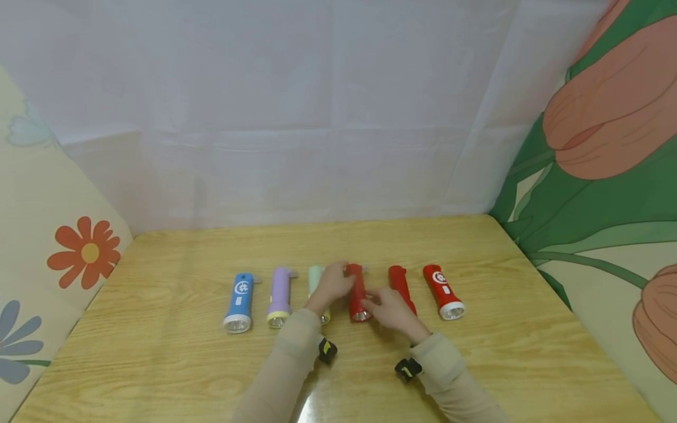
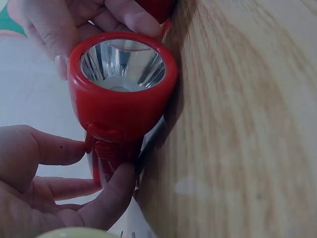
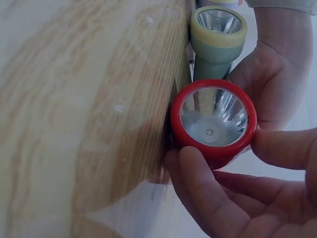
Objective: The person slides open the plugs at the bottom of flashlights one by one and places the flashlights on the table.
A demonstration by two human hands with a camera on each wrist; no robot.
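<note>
A red flashlight (image 1: 357, 298) lies on the wooden table, its lens end toward me. My left hand (image 1: 333, 286) grips its body, thumb and fingers on either side in the left wrist view. At the lens end, my right hand (image 1: 392, 309) holds the rim between thumb and fingers; the right wrist view shows its red ring (image 3: 214, 151) and clear reflector. A mint-green flashlight (image 1: 315, 276) with a yellow head lies just left, partly hidden behind my left hand. Another red flashlight (image 1: 399, 284) lies on the right, its lower end partly covered by my right hand.
Farther left lie a purple flashlight (image 1: 279, 289) with a yellow rim and a blue flashlight (image 1: 240, 299) with a white head. At the right end is a red flashlight with a white head (image 1: 443, 294). A pale curtain (image 1: 317, 117) hangs behind the table (image 1: 158, 352).
</note>
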